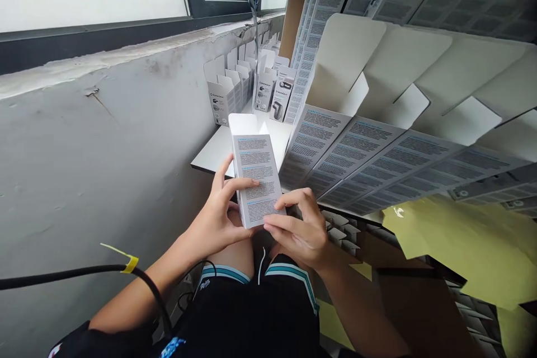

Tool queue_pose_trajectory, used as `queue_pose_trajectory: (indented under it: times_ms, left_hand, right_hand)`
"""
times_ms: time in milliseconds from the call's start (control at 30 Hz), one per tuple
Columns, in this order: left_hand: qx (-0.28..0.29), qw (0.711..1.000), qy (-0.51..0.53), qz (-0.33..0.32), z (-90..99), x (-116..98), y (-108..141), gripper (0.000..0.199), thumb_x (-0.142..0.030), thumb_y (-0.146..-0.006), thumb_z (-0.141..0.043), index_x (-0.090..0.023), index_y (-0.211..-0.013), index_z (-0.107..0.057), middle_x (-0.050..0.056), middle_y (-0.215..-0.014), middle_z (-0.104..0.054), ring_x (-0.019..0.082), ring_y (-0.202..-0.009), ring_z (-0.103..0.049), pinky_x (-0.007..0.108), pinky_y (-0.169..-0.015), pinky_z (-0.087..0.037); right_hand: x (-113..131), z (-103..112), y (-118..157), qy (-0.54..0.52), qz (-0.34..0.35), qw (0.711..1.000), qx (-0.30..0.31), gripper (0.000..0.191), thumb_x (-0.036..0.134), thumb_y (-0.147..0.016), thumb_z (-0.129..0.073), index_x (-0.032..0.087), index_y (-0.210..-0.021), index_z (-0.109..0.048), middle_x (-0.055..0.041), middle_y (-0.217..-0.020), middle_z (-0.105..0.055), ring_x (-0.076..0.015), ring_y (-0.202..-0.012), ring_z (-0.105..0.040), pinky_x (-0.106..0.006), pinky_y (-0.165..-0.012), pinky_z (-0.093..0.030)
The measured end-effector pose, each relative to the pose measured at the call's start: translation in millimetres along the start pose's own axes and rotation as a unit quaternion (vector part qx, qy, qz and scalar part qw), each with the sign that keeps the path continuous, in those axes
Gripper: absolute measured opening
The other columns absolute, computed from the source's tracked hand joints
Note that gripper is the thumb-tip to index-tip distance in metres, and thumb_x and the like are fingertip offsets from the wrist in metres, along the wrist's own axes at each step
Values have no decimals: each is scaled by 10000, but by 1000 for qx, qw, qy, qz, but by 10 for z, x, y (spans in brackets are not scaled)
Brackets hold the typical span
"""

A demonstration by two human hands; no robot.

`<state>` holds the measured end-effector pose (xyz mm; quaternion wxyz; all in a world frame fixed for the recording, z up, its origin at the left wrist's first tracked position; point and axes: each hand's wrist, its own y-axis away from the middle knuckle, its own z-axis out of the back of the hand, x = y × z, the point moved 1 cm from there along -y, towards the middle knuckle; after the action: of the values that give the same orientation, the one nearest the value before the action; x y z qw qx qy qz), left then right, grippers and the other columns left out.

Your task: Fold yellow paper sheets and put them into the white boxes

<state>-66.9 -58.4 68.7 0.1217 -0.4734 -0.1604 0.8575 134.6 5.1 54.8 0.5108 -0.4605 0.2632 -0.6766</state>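
Note:
A small white cardboard box (257,156) with printed text on its face is held above my lap, its top flap standing up at the far end. My left hand (220,210) wraps round the box's left side, with one finger across the printed face and the thumb under the bottom end. At the lower right corner, my right hand (300,229) grips the box between bent fingers and thumb. What lies inside the box is hidden from me.
To the right, several larger-looking open boxes (356,140) stand in a row on the white table (213,151). More printed boxes (224,100) stand at the back by the wall (104,162). Yellow sheeting (465,240) hangs lower right. A black cable (75,274) crosses the lower left.

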Motion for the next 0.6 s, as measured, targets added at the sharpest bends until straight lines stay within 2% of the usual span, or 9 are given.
queue_pose_trajectory:
  times_ms: [233,367,433,500,600]
  left_hand:
    - [56,996,65,24,-7,-39,47,836,-345,-631,-936,-346,-1332,-482,47,-1677,48,423,-1507,-258,393,-853,-662]
    - [41,996,76,1,-54,-55,56,569,-263,-811,-797,-318,-1292,-498,59,-1678,7,366,-1469,-351,376,-875,-645]
    - [33,997,56,-35,-68,-43,64,532,-192,-848,-736,-306,-1304,-487,82,-1677,-6,341,-1444,-396,417,-955,-611]
    - [24,995,26,-93,-66,-17,86,602,-147,-825,-733,-298,-1344,-469,106,-1676,-7,356,-1462,-371,498,-1070,-529]
    - [22,984,-7,-178,-55,36,143,756,-79,-774,-723,-336,-1426,-438,98,-1678,-33,386,-1503,-302,558,-1143,-435]
  right_hand:
    - [1,57,138,60,72,995,14,236,102,-841,-728,197,-1054,-690,-77,-1044,-585,-206,-983,-506,-380,-834,-528]
    - [-19,36,182,102,95,990,13,286,100,-813,-755,213,-1066,-685,-74,-1081,-579,-213,-1025,-511,-364,-864,-549]
    - [-6,-24,233,104,78,991,1,314,102,-797,-768,232,-1067,-675,-73,-1110,-555,-214,-1050,-513,-369,-894,-552]
    - [30,-112,324,92,42,994,-32,448,112,-775,-789,272,-1163,-633,-86,-1240,-506,-237,-1137,-517,-412,-946,-551]
    - [39,-230,510,7,-60,995,-78,891,163,-708,-849,371,-1445,-394,-122,-1514,-320,-328,-1365,-439,-489,-988,-550]
